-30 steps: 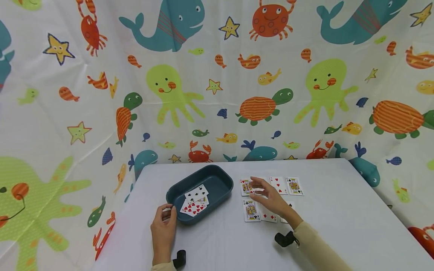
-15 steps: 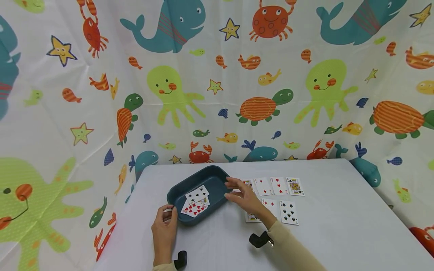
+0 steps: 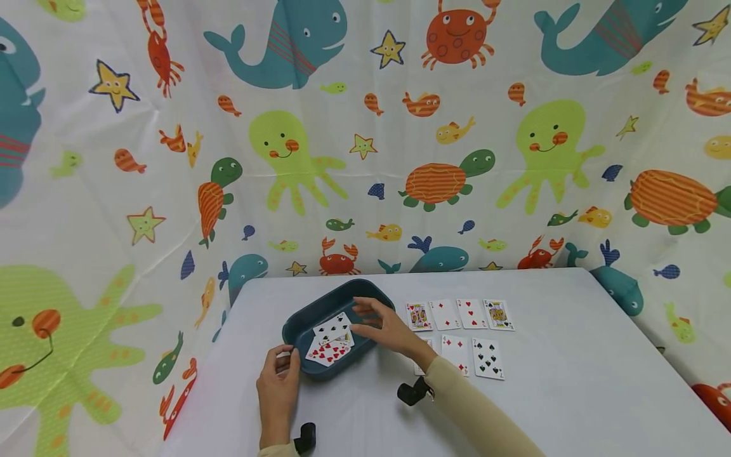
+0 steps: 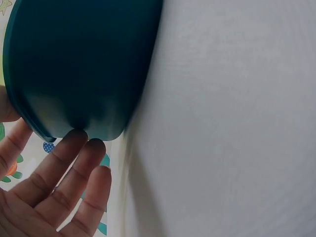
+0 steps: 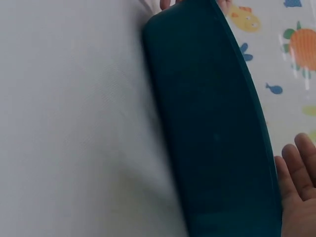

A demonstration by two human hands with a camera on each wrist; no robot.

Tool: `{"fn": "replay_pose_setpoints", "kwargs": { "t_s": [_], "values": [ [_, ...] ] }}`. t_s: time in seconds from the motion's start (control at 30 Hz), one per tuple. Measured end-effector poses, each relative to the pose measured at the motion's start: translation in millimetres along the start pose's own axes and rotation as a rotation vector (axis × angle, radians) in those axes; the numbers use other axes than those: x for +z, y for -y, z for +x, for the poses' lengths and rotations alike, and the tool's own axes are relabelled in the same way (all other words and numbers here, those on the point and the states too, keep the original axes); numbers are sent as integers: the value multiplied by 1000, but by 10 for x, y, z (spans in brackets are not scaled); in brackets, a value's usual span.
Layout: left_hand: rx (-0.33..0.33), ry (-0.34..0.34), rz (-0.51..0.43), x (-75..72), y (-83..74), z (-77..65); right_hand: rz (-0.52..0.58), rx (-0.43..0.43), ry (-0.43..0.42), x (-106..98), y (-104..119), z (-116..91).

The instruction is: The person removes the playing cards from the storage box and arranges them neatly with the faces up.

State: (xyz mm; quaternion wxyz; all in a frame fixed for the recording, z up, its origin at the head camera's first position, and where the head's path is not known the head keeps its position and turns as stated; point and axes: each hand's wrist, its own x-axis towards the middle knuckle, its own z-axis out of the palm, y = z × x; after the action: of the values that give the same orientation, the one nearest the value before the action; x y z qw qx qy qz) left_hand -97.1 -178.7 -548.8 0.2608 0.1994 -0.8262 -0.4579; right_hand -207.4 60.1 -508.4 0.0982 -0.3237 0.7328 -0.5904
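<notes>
My left hand (image 3: 278, 387) pinches the near left rim of a dark teal tray (image 3: 337, 301). In the left wrist view its thumb lies at the rim and its fingertips (image 4: 76, 136) meet the outer wall (image 4: 79, 64). Inside the tray are several playing cards: a spade card (image 3: 331, 327) lies over a heart card (image 3: 324, 353) and part of another. My right hand (image 3: 385, 327) hangs over the tray's right side, fingers loosely spread, holding nothing visible. The right wrist view has that hand (image 5: 298, 197) beyond the tray's long side (image 5: 212, 108).
Face-up cards lie in two rows right of the tray. The back row runs from a heart king (image 3: 419, 316) to another face card (image 3: 499, 315). In front lie a diamond card (image 3: 455, 352) and a spade card (image 3: 488, 358); my right arm partly covers another card.
My right hand has moved left, from above the face cards on the table to above the tray. The left hand keeps its grip on the rim.
</notes>
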Motion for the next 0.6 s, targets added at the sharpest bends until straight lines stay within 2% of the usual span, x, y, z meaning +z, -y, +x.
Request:
{"fn": "replay_pose_setpoints", "kwargs": {
  "t_s": [0.43,0.6],
  "values": [
    [3,-7,-15,1,7,-6,-157,55,106,198,29,395],
    [10,-14,-17,-1,6,7,-222,118,119,252,28,510]
  ]
}}
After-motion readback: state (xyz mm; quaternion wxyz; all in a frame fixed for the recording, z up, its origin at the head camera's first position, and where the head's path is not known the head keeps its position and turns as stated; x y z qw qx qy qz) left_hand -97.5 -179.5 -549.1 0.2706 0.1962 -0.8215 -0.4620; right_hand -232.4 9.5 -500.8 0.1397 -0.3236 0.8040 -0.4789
